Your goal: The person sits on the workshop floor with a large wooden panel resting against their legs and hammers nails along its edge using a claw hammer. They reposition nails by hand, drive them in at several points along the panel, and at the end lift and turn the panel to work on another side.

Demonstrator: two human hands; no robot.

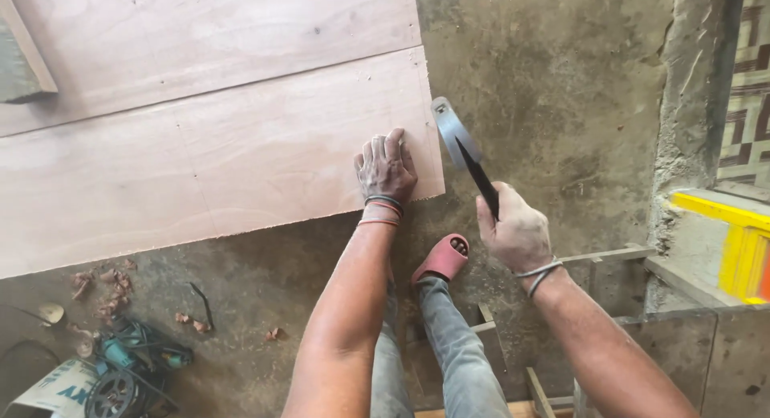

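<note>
Head view: a hammer (pixel 465 153) is gripped in the closed right hand (pixel 517 233), raised just beside the plywood sheet (pixel 216 161), on whose near corner the left hand (pixel 385 169) is pressed flat, fingers extended.

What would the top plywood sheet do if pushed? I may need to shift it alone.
The plywood sheet looks thin and broad, so it would probably flex if lifted by one edge. It lies flat on another sheet, so it may slide easily. The left hand presses its corner.

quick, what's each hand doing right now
Left hand: open, pressed flat on the plywood sheet.
Right hand: closed around a hammer.
</note>
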